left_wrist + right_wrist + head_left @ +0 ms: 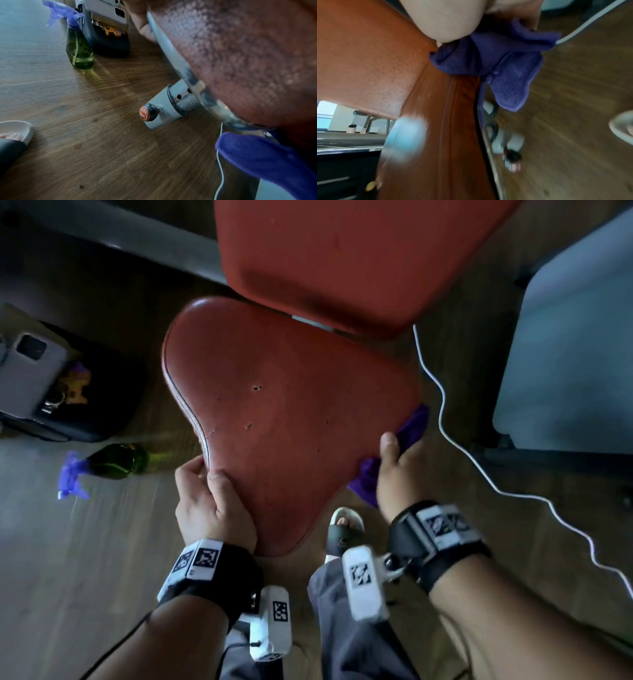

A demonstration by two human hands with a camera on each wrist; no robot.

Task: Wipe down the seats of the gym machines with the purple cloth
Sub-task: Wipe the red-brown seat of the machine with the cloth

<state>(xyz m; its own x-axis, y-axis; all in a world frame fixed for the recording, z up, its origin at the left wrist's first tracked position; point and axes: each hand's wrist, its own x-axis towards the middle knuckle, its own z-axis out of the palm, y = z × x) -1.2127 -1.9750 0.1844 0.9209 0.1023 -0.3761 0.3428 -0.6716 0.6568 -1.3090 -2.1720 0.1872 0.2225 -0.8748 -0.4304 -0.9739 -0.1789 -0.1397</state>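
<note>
Purple cloth (411,424) under right hand (397,477) fingers, seat (291,419) edge (left hand (209,505) gripping)

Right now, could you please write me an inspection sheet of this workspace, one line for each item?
Surface: red seat, small nicks in the top, droplets near its right edge.
Job's things: purple cloth bunched against the seat's right edge; red backrest pad behind.
Clutter: green spray bottle upright on the wood floor; black bag with a phone on it.
Hands: left hand grips the seat's left edge; right hand holds the cloth there.
Cables: white cable loose across the floor, right of the seat.
Surroundings: orange adjustment knob under the seat; grey pad at right.
</note>
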